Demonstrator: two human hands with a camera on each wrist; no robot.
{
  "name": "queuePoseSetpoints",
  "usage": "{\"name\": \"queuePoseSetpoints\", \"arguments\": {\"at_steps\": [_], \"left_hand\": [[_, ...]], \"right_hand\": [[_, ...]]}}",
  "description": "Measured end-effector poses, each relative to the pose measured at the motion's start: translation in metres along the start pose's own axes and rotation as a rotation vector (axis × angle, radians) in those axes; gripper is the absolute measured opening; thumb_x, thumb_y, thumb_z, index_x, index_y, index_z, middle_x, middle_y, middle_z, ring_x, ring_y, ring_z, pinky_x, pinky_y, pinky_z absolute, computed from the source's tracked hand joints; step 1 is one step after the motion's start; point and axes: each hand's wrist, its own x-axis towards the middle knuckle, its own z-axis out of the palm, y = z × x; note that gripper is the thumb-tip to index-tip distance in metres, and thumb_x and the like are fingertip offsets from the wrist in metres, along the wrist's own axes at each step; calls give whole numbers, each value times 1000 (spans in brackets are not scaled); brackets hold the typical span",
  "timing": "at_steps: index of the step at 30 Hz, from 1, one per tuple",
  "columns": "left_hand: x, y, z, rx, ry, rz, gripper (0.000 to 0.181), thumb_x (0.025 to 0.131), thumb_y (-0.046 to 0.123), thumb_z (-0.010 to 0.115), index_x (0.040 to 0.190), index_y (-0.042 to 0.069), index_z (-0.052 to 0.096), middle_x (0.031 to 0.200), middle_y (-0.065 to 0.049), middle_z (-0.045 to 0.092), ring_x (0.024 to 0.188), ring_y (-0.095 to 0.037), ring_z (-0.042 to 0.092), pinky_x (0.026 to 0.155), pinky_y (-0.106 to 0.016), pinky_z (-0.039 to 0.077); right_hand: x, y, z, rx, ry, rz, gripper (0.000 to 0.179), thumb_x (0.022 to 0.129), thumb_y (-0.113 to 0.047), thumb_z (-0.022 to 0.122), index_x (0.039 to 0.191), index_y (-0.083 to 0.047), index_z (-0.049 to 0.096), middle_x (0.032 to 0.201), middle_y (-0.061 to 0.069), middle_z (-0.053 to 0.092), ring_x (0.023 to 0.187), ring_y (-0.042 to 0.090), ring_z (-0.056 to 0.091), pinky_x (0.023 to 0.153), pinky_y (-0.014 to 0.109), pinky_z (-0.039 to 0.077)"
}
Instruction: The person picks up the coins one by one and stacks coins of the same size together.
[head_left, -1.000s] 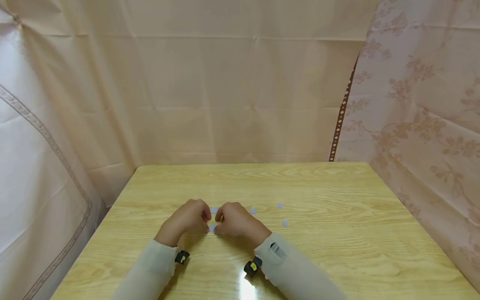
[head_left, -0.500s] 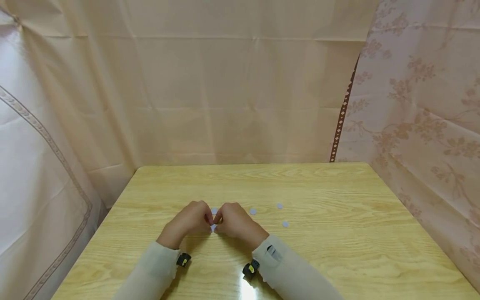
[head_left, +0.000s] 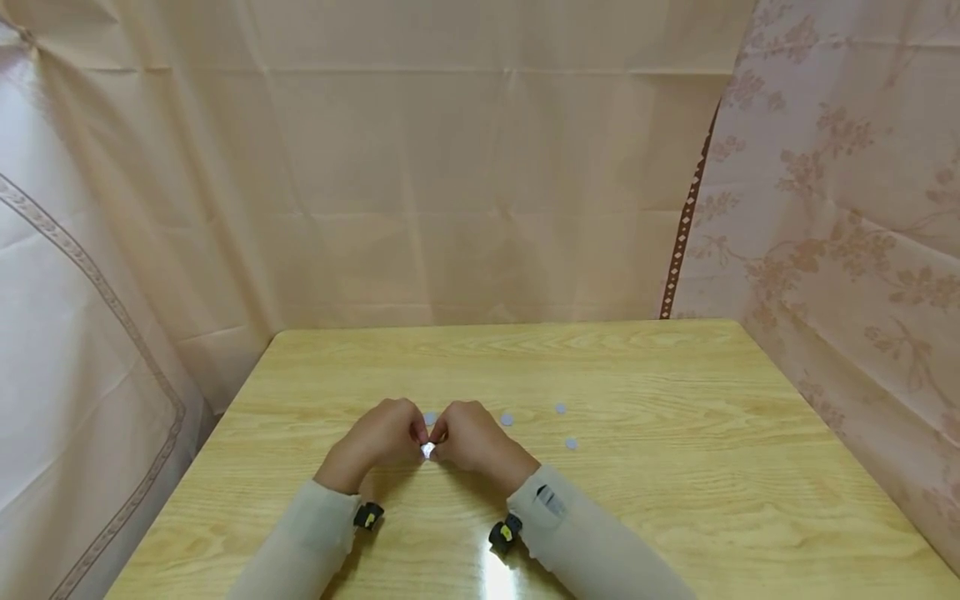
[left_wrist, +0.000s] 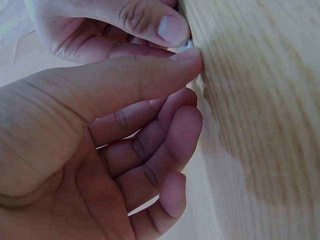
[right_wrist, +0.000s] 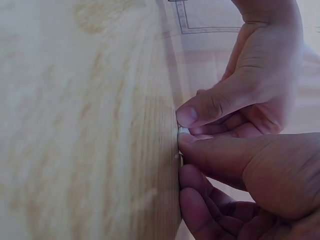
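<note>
A small white round disc point(head_left: 427, 451) is pinched between my two hands, its face catching a bright glint in the head view. My left hand point(head_left: 384, 435) holds its left side with thumb and fingertips. On the opposite side, my right hand point(head_left: 474, 433) pinches it the same way. In the left wrist view only a sliver of the disc point(left_wrist: 187, 45) shows between the two thumbs, close to the tabletop. The right wrist view shows the disc's edge point(right_wrist: 183, 130) between the thumb tips; the rest of it is hidden by fingers.
Other pale discs lie on the wooden table point(head_left: 675, 483): one disc point(head_left: 430, 417) just behind the hands, another disc point(head_left: 507, 419) beyond the right hand, and two farther right, a back disc point(head_left: 560, 408) and a front disc point(head_left: 572, 444). A curtain point(head_left: 480, 192) hangs behind.
My hands have drawn together at the disc. It lay flat between the fingertips before; now it is tilted up and glints. The other discs have stayed in place.
</note>
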Motion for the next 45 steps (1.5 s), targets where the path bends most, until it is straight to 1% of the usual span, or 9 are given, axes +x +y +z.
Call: {"name": "queuePoseSetpoints", "arguments": {"at_steps": [4,11,16,22,26,33,39,42,45], "left_hand": [[0,0,1,0,17,15,14,71,9,81,71,18,71,71,9,63,65,-12,55,61,-29,47],[0,-1,3,-62,21,23,12,71,5,80,71,13,71,72,6,66,69,-12,57,65,-30,48],[-2,0,2,-80,30,-8,13,72,3,78,70,14,71,73,8,66,71,-12,57,67,-30,49],[-3,3,-1,-110,18,-60,12,71,7,82,70,12,71,72,7,65,71,-14,57,68,-31,48],[-2,2,0,-118,24,-71,13,70,9,83,69,13,71,70,7,65,69,-14,57,66,-30,48],[-3,0,2,-73,64,-68,17,71,14,83,62,15,69,63,8,63,62,-12,55,59,-28,46],[-4,-1,2,-106,25,-76,18,79,14,77,63,11,70,61,2,64,54,-11,49,51,-25,41],[-4,0,2,-120,13,-70,20,82,14,74,63,9,69,61,-2,64,52,-11,46,49,-24,38],[-3,1,2,-134,6,-59,22,84,14,71,63,8,68,60,-3,63,50,-10,43,48,-24,35]], "right_hand": [[-1,1,2,16,2,26,6,74,-25,82,74,-22,77,69,-17,67,68,2,56,65,20,45],[-3,6,5,49,7,65,7,75,-27,81,73,-23,76,67,-19,65,70,2,57,66,22,47],[-4,6,3,54,16,67,7,76,-25,80,72,-22,75,68,-19,64,68,2,57,64,21,47],[-4,8,2,75,8,71,10,78,-25,78,69,-22,73,64,-18,61,62,3,54,59,20,45],[-4,8,2,101,-5,83,12,79,-24,77,69,-21,72,63,-16,61,60,4,53,58,21,45],[-5,9,3,148,-14,105,14,81,-21,74,68,-20,69,63,-12,62,60,6,53,57,22,45],[-8,9,1,167,-1,87,15,82,-17,70,68,-18,69,60,-11,61,55,6,52,51,21,44],[-10,9,-2,177,1,72,16,84,-17,67,68,-17,69,58,-10,59,51,6,51,48,21,42],[-12,11,-4,195,-3,67,16,85,-16,63,70,-16,69,57,-9,58,50,6,50,47,21,41]]}}
